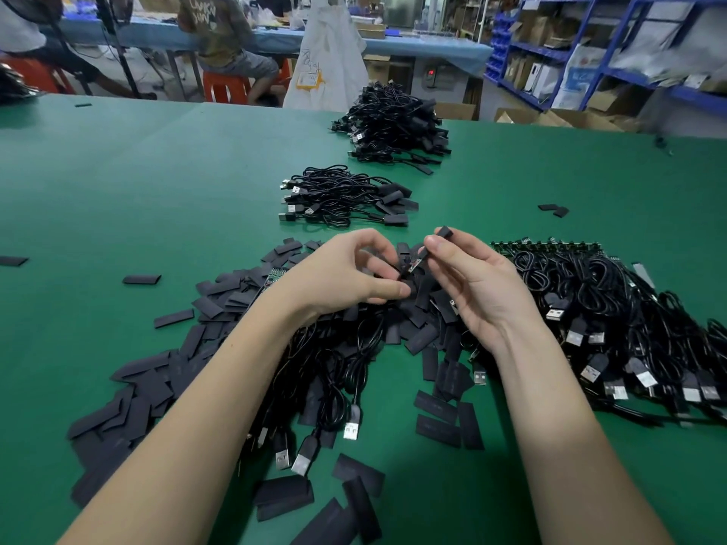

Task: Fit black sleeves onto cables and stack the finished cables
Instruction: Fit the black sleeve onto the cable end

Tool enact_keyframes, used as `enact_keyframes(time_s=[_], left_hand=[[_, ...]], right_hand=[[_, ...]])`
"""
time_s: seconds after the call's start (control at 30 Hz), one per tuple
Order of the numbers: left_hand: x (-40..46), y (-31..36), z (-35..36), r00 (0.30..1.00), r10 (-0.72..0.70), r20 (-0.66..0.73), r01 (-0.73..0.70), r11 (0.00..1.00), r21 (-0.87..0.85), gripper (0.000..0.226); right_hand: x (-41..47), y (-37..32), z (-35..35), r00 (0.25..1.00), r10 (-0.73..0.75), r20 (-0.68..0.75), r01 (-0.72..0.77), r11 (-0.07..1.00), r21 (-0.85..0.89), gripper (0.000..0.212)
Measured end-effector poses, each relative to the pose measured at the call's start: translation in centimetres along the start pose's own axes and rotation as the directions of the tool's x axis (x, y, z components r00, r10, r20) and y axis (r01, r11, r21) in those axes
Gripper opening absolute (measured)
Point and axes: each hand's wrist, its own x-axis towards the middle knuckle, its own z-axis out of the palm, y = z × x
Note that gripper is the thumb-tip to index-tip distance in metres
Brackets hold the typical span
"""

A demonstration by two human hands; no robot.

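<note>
Over a green table (pixel 118 182), both bare hands raised just above a heap of loose black sleeves (pixel 220 304). Right hand (pixel 472 285) pinching one black sleeve (pixel 443 232) between thumb and forefinger, the sleeve's far end poking up past the fingertips, its lower end meeting a small circuit board (pixel 414 265) at the tip of a cable. Left hand (pixel 338 275) curled, thumb and fingers closed near that same board end from the other side — whether actually gripping it or only touching, cannot tell, since the fingers hide the contact.

Below the wrists, a tangle of unsleeved cables (pixel 338 371) with silver USB plugs (pixel 351 430) pointing toward the near edge, lying partly on the sleeve heap. To the right, a large bundle of more cables (pixel 613 308), USB plugs fanned out along its near side and a row of green boards (pixel 550 245) along its far side.

Further back, a small stack of finished cables (pixel 342 198) with sleeves at the right end and plugs at the left; beyond it a taller stack (pixel 393 127) of the same. Stray sleeves scattered on the table — a pair (pixel 554 209) far right, singles at left.

Behind the table: a seated person on an orange stool (pixel 226 86), a white bag (pixel 326 61), blue shelving (pixel 590 53) with boxes.
</note>
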Motion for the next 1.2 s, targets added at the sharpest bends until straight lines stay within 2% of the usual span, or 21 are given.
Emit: enact_keyframes(time_s=[0.13, 0.37, 0.63, 0.8, 0.97, 1.1, 1.2], left_hand=[[-0.03, -0.18, 0.22, 0.998, 0.051, -0.029, -0.052, 0.998, -0.047, 0.017], [0.15, -0.32, 0.44, 0.983, 0.139, -0.124, -0.139, 0.99, 0.001, 0.008], [0.12, 0.04, 0.7, 0.957, 0.235, -0.172, -0.205, 0.963, 0.176, 0.006], [0.09, 0.13, 0.69, 0.936, 0.288, -0.204, -0.225, 0.932, 0.283, 0.006], [0.03, -0.01, 0.72, 0.932, 0.295, -0.208, -0.235, 0.934, 0.271, 0.007], [0.07, -0.02, 0.63, 0.943, 0.281, -0.178, -0.241, 0.947, 0.213, 0.006], [-0.07, 0.02, 0.74, 0.95, 0.255, -0.181, -0.231, 0.962, 0.146, 0.007]], right_hand=[[-0.06, -0.02, 0.16, 0.999, 0.001, -0.039, 0.001, 0.998, 0.058, 0.028], [-0.08, 0.25, 0.54, 0.996, 0.041, -0.083, -0.032, 0.994, 0.104, 0.01], [0.17, 0.2, 0.2, 0.996, 0.034, -0.077, -0.027, 0.996, 0.08, 0.014], [0.35, 0.19, -0.14, 0.999, 0.027, -0.039, -0.026, 0.999, 0.032, 0.028], [0.36, 0.26, -0.2, 0.999, 0.029, -0.025, -0.028, 0.999, 0.022, 0.029], [0.42, 0.25, -0.22, 0.999, 0.038, -0.039, -0.035, 0.995, 0.091, 0.009], [0.32, 0.33, -0.11, 0.999, 0.042, -0.017, -0.039, 0.992, 0.121, 0.006]])
